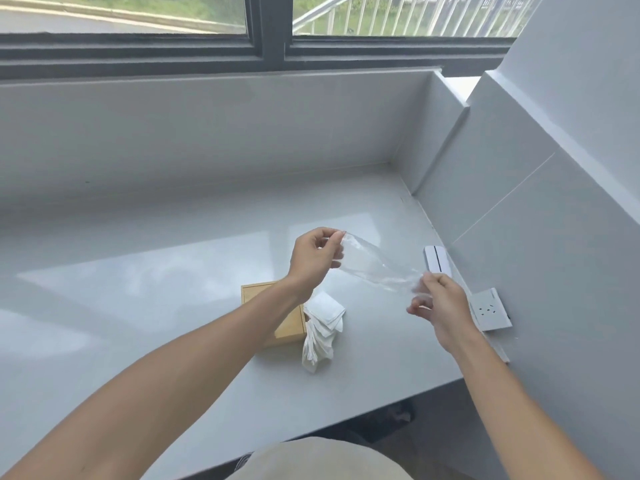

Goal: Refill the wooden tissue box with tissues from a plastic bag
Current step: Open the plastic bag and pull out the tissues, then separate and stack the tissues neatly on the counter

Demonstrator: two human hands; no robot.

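Both hands pinch the bag (375,268), left hand (317,256) high, right hand (438,306) low; tissues (322,327) lie below, beside the box (277,317), nearer the left.

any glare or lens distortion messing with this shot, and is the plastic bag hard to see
Head view: daylight from the window leaves pale glare patches on the glossy counter. The wide lens bows the window frame and wall edges. The clear plastic bag, stretched between left hand and right hand, shows only by faint highlights. Tissues and wooden box look sharp.
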